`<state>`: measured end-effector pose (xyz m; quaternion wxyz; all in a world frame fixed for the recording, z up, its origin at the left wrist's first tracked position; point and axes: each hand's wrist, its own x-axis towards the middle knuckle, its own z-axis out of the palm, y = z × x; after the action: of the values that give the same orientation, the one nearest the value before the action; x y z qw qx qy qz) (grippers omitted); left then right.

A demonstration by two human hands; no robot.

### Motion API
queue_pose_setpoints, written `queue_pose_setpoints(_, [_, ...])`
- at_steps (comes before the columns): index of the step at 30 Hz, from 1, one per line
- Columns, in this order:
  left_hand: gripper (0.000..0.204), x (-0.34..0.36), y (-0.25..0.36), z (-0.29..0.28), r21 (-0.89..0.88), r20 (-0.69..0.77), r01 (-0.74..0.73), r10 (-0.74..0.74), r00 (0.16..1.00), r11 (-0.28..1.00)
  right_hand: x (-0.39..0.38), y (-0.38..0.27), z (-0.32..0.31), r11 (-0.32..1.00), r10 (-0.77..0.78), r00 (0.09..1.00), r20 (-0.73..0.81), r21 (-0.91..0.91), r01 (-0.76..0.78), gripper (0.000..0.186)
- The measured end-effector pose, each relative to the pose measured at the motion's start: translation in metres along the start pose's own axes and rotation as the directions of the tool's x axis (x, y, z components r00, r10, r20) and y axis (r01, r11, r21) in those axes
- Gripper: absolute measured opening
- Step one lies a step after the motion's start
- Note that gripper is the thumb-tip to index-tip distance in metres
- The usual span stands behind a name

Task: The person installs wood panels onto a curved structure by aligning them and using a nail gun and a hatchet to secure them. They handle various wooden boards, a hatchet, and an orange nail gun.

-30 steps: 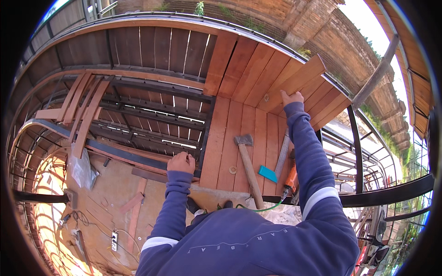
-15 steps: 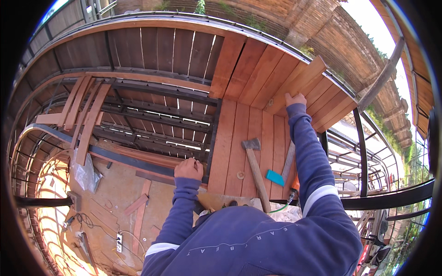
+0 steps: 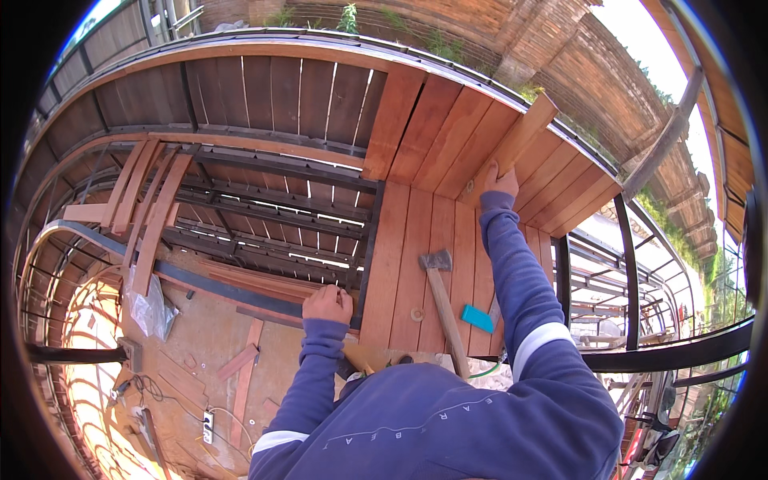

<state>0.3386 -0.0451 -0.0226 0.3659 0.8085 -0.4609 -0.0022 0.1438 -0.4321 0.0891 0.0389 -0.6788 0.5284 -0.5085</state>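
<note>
Flat brown wooden plank (image 3: 525, 131) is apparently being positioned at two o'clock, right hand (image 3: 502, 181) fingers pinching it; left hand (image 3: 327, 305) fingers are sitting curled, contents unclear; next move's probably calling for alignment.

Smooth wooden plank (image 3: 524, 133), matt wooden axe handle (image 3: 447, 316), dull metal axe head (image 3: 434, 260), glossy crinkled plastic bag (image 3: 150, 308).

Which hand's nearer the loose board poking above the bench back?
Right. The right hand is on the lower part of the board; the left hand is well apart, lower left, by the dark frame.
</note>
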Motion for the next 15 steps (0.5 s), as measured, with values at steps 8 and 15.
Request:
queue_pose_setpoints(8, [0.012, 0.001, 0.002, -0.001, 0.046, 0.006, -0.012, 0.012, 1.000, 0.999, -0.005, 0.000, 0.018, 0.991, 0.022, 0.993, -0.117, 0.136, -0.006, 0.033])
queue_pose_setpoints(15, [0.013, -0.002, 0.003, 0.000, 0.059, 0.043, 0.001, -0.004, 0.999, 0.998, -0.009, -0.003, 0.019, 0.990, -0.021, 0.981, -0.190, 0.136, 0.048, 0.034])
